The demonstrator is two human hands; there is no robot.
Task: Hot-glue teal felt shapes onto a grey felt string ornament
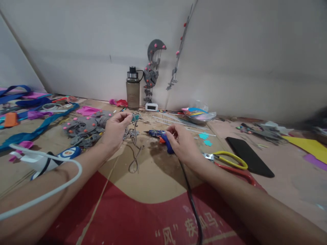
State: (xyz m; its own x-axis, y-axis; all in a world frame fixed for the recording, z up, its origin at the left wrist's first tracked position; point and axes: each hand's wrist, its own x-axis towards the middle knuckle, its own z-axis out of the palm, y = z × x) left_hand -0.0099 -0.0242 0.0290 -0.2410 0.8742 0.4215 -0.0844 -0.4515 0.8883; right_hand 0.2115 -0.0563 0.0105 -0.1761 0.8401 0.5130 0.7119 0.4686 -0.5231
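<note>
My left hand [117, 127] is closed in a pinch on a small teal felt piece [135, 117]. Grey cord [133, 139] dangles in loops beneath it down to the cardboard. A blue hot glue gun [157, 133] with an orange trigger lies on its side, its nozzle toward the left hand. The fingers of my right hand [182, 143] are closed at the rear of the gun, and its black cable [189, 190] runs toward me. Right of that hand lie turquoise cut-out shapes [203, 135] and scissors [231, 160] with yellow and red handles, partly hidden by my forearm.
A water bottle [133, 90] and a small digital clock [151, 107] stand by the wall. Grey felt pieces with pink dots [80, 126] lie at left. A black phone [249, 156] rests at right. A white cable [74, 180] passes over my left forearm.
</note>
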